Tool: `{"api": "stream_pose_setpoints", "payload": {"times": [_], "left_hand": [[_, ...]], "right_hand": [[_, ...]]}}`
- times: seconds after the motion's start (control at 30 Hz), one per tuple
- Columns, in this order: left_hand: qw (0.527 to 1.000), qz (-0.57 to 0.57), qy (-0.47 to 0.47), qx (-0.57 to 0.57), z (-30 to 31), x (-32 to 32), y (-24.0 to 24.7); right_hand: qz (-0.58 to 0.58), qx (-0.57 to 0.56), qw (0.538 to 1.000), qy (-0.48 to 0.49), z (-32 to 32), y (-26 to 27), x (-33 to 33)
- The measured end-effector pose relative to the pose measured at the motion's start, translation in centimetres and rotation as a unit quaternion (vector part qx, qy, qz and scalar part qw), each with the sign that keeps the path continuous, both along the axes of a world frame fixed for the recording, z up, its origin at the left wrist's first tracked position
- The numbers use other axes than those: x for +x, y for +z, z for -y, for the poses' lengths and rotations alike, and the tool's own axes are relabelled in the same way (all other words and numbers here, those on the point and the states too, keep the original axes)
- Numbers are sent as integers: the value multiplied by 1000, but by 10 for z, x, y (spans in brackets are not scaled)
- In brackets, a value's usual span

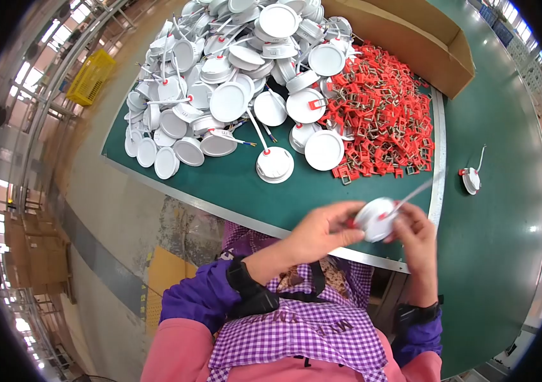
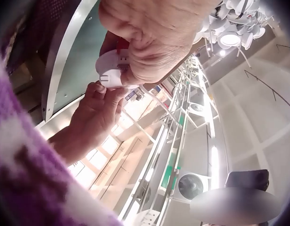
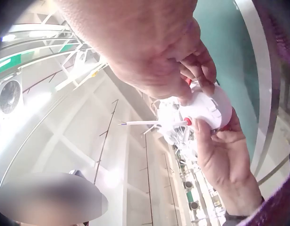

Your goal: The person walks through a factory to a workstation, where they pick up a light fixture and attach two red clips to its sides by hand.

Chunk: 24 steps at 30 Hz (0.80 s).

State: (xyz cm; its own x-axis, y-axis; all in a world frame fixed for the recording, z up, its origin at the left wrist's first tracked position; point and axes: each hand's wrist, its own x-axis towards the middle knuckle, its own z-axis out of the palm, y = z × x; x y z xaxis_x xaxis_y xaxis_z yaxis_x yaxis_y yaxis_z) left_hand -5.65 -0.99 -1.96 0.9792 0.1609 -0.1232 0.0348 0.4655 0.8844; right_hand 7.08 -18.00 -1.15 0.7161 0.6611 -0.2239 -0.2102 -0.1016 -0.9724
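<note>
Both hands hold one round white fixture (image 1: 376, 218) above the table's front edge, its white cable pointing up and right in the head view. The left hand (image 1: 324, 230) grips its left side between thumb and fingers. On the other side, the right hand (image 1: 416, 237) pinches it near the cable. A red part shows by the fixture's rim at the left fingers, and in the right wrist view the white body (image 3: 208, 107) has a red piece at the cable's base. In the left wrist view the fixture (image 2: 109, 70) lies between both hands' fingertips.
A large heap of white fixtures (image 1: 228, 102) covers the table's back left. Beside it lies a pile of red clips (image 1: 382, 114), with an open cardboard box (image 1: 405, 32) behind. One fixture (image 1: 275, 165) sits in front of the heap; another (image 1: 471, 181) stands at the right, beyond a metal strip.
</note>
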Motion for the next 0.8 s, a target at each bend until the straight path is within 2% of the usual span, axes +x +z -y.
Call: {"api": "stream_pose_setpoints", "payload": {"times": [0.03,0.07,0.13,0.2,0.23,0.27,0.3,0.33,0.37,0.4,0.47,0.53,0.6,0.67,0.7,0.73,0.8], "left_hand": [[979,-16,72,188,-14,0,4],[918,-30,141,369,-28,-2,8],[884,-95,304,341,-62,-14,-12],[852,-62,405,326,-89,-23,-20],[820,-86,420,380,-99,-26,-27],[783,-111,433,432,-106,-27,-31],[763,-133,422,472,-108,-27,-32],[763,-132,422,471,-110,-24,-32],[753,-134,402,503,-111,-21,-32],[743,-134,379,535,-111,-18,-31],[732,-131,354,567,-108,-12,-31],[699,-135,340,615,-105,-7,-29],[700,-104,337,621,-98,-4,-32],[715,-64,336,610,-90,-5,-34],[692,-48,339,635,-87,-7,-38],[692,-48,339,635,-84,-9,-39],[799,-64,349,485,-77,-13,-38]], "right_hand": [[46,-14,997,-53,10,-1,14],[54,-17,993,-103,28,-8,34],[60,-47,972,-221,71,-21,72],[49,-104,946,-304,124,-41,108],[41,-171,934,-312,145,-41,120],[44,-174,933,-312,162,-48,128],[190,-327,870,-315,172,-56,133],[327,-463,766,-305,182,-66,138],[473,-540,624,-310,150,-39,112],[472,-541,622,-312,129,-26,102],[523,-373,711,-286,92,-9,93],[483,-283,803,-207,42,6,77],[459,-156,866,-127,4,1,76],[462,-158,868,-86,-24,-3,78],[463,-157,868,-86,-30,-8,82],[466,-162,867,-70,-36,-13,86],[469,-167,866,-51,-41,-20,87]]}}
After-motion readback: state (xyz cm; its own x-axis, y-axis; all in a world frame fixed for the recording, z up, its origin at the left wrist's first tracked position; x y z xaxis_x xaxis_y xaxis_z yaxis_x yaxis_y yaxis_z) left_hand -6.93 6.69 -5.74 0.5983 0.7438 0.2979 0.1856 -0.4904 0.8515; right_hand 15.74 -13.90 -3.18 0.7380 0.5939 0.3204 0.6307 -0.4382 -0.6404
